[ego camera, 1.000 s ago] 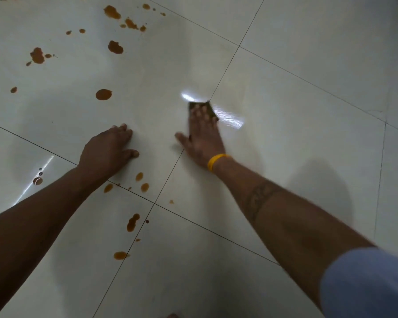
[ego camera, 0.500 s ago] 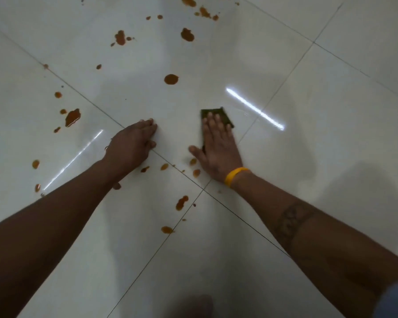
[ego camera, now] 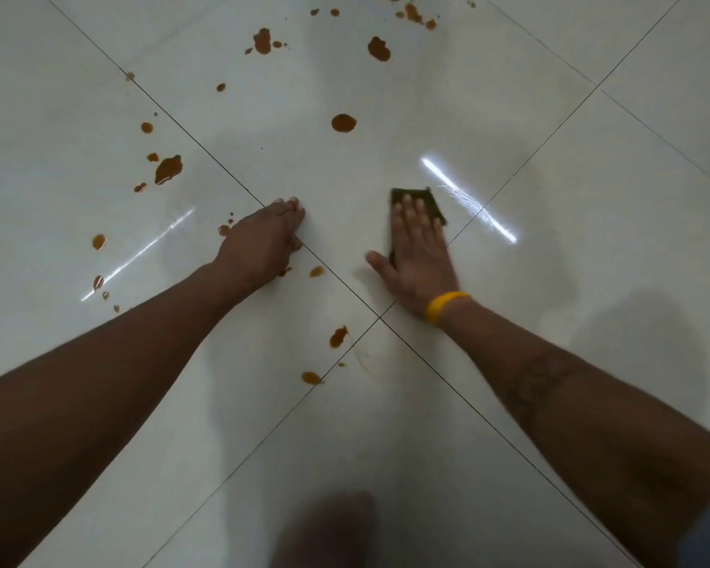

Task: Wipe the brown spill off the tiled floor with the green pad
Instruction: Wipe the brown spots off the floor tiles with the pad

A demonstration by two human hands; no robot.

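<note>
My right hand (ego camera: 419,256), with a yellow band at the wrist, lies flat with straight fingers on the green pad (ego camera: 431,200), pressing it to the white tiled floor (ego camera: 591,239). Only the pad's far edge and right corner show past my fingertips. My left hand (ego camera: 259,248) rests on the floor to the left of it, fingers together, holding nothing. Brown spill drops lie around: one round drop (ego camera: 343,123) beyond the hands, a larger blot (ego camera: 168,169) at the left, and small drops (ego camera: 337,337) near the tile joint between my forearms.
More brown spots (ego camera: 378,49) scatter toward the far edge of view and down the left side (ego camera: 98,241). Dark grout lines cross just below my hands. A blurred bare foot (ego camera: 328,526) shows at the bottom centre. The tiles to the right carry no spots.
The view has swung, so the hands sit lower in the frame. My right hand has drawn the pad back toward me, and the drops that lay beside its thumb are gone.
</note>
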